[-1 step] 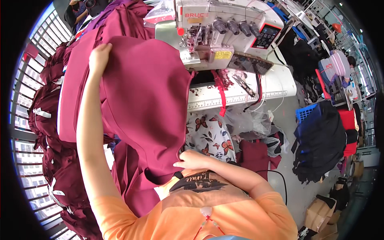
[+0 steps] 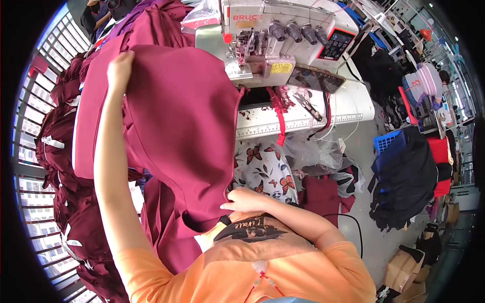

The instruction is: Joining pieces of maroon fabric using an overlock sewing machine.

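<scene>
A large maroon cloth panel (image 2: pixel 182 116) is stretched between my hands, spread over the left part of the sewing table and hanging down toward my lap. At its upper left edge, my left hand (image 2: pixel 120 71) is closed on the cloth, arm reaching far forward. Close to my waist, my right hand (image 2: pixel 246 200) pinches the panel's right edge. The panel's upper right side lies next to the presser area of a white overlock sewing machine (image 2: pixel 262 50). More maroon cloth (image 2: pixel 159 25) is heaped beyond my left hand.
Thread snips (image 2: pixel 308 106) and red scraps lie by the table's ruler edge (image 2: pixel 303 123). A phone (image 2: pixel 316 80) leans against the machine. Maroon bundles (image 2: pixel 76 202) hang along the railing at left. Butterfly-print fabric (image 2: pixel 262 169) sits below the table; black cloth (image 2: pixel 406 177) is piled at right.
My left hand has shifted slightly to the left, drawing the panel's upper edge with it. My right hand has barely moved.
</scene>
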`<state>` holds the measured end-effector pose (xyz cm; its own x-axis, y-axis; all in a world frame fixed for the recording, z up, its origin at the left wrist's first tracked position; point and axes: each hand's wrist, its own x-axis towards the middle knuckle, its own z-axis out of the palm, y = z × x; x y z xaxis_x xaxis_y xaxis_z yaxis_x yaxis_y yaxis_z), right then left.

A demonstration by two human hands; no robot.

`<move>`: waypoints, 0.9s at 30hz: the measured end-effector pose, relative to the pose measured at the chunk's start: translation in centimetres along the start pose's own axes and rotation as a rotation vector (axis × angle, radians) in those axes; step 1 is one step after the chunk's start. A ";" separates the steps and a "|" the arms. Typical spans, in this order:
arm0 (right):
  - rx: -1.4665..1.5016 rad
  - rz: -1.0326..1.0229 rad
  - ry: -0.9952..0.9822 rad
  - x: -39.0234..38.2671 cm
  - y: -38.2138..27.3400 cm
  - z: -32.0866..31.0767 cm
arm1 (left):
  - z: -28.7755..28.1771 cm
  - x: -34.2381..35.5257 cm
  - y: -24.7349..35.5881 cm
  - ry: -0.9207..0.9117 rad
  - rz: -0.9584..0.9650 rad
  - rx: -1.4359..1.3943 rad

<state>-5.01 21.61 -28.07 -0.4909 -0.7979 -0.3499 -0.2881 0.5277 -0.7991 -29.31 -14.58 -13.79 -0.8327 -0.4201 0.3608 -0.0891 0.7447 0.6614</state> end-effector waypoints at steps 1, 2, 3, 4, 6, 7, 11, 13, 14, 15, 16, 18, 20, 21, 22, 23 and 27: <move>0.040 0.007 -0.037 -0.4 -0.5 -1.1 | -0.8 0.1 0.3 0.163 -0.172 -0.387; -0.022 -0.032 -0.004 -0.5 -0.4 -1.3 | -2.9 0.5 0.5 0.169 -0.249 -0.715; 0.116 -0.036 0.061 -1.0 -1.0 -2.6 | -4.4 -0.6 2.3 0.077 -0.252 -1.145; 0.257 -0.013 0.153 -1.8 -0.9 -4.5 | -4.3 -2.8 7.1 0.041 -0.187 -1.274; 1.087 -0.012 0.085 -2.1 2.0 -6.6 | -6.4 -9.4 12.7 -0.433 -0.021 -1.352; 1.338 -0.153 0.023 -2.1 2.1 -8.5 | -6.4 -12.4 13.8 -0.647 0.131 -1.180; 1.668 -0.228 0.037 -3.5 -2.3 -11.7 | -2.4 -23.3 17.3 -1.336 1.136 -0.618; 1.756 -0.155 0.142 -3.4 -3.1 -12.7 | -1.6 -25.5 15.6 -1.476 1.110 -0.536; 1.754 -0.151 0.128 -3.3 -1.8 -12.9 | -1.3 -25.3 15.1 -1.499 1.104 -0.476; 1.512 -0.310 0.074 -2.8 0.1 -13.0 | -1.3 -24.2 14.3 -1.392 1.030 -0.498; 1.266 -0.457 0.038 -2.3 0.6 -13.1 | -1.4 -22.7 13.1 -1.154 0.882 -0.570; 1.038 -0.257 0.163 -2.8 -0.7 -12.6 | -1.7 -19.4 10.9 -0.843 0.430 -0.423; 0.795 -0.074 0.272 -2.3 -1.1 -12.0 | -0.5 -16.8 7.6 -0.417 0.392 -0.212; 0.596 -0.029 0.443 -1.6 -0.6 -11.6 | -0.3 -15.9 7.2 -0.339 0.356 -0.172; 0.393 0.015 0.612 -1.1 -0.4 -11.3 | -0.1 -15.5 6.9 -0.291 0.297 -0.147; 0.262 0.113 0.747 -0.9 -0.5 -10.9 | 0.0 -15.1 6.7 -0.230 0.320 -0.011; 0.005 0.004 0.906 0.0 -3.2 -11.4 | 1.5 -12.3 5.1 -0.262 0.320 0.320</move>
<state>-13.46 23.24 -19.89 -0.9516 -0.2597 0.1642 -0.2821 0.5268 -0.8018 -20.31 -4.83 -15.80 -0.9507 -0.0318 0.3083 0.0641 0.9531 0.2959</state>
